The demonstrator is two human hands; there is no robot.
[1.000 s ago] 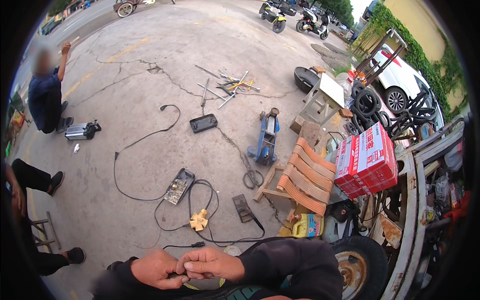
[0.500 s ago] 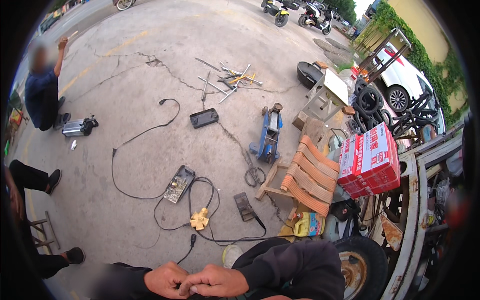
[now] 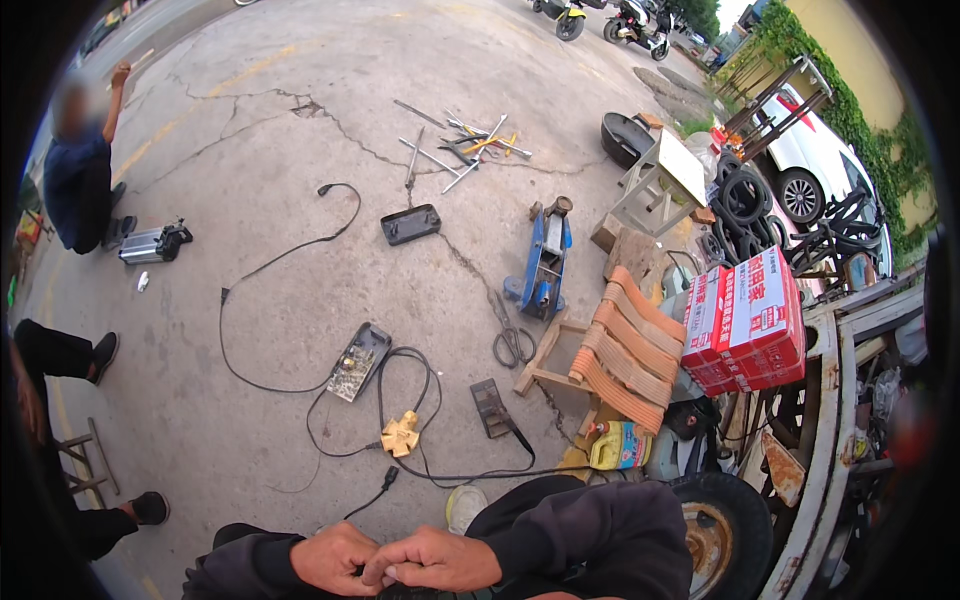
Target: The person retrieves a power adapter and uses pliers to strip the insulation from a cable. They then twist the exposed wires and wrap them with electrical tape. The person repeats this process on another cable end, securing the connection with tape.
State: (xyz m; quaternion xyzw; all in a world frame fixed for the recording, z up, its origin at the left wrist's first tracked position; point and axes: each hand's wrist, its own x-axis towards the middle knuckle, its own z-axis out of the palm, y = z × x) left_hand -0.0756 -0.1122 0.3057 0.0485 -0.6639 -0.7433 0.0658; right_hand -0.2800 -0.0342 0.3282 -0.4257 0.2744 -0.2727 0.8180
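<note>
Low in the view my left hand [image 3: 336, 560] and my right hand [image 3: 444, 558] meet in front of my body. Both are closed, with the right fingers laid over the fingertips of the left. Whatever they pinch, if anything, is hidden. Just beneath them a dark edge shows, too little of it to name. On the ground beyond lie a yellow multi-outlet block [image 3: 400, 434], a black cable plug [image 3: 390, 478] and an opened charger case [image 3: 357, 364] with its circuit board exposed.
A black case cover [image 3: 410, 225], scissors [image 3: 514, 346], scattered hand tools [image 3: 470, 150] and a blue floor jack [image 3: 541, 262] lie ahead. At right are a slatted chair [image 3: 630, 350], a red carton [image 3: 745, 325] and a wheel [image 3: 715, 535]. A person [image 3: 80, 180] squats at left.
The view has shifted slightly, so the ground objects sit a little differently in it. My hands stay together, the right fingers still over the left.
</note>
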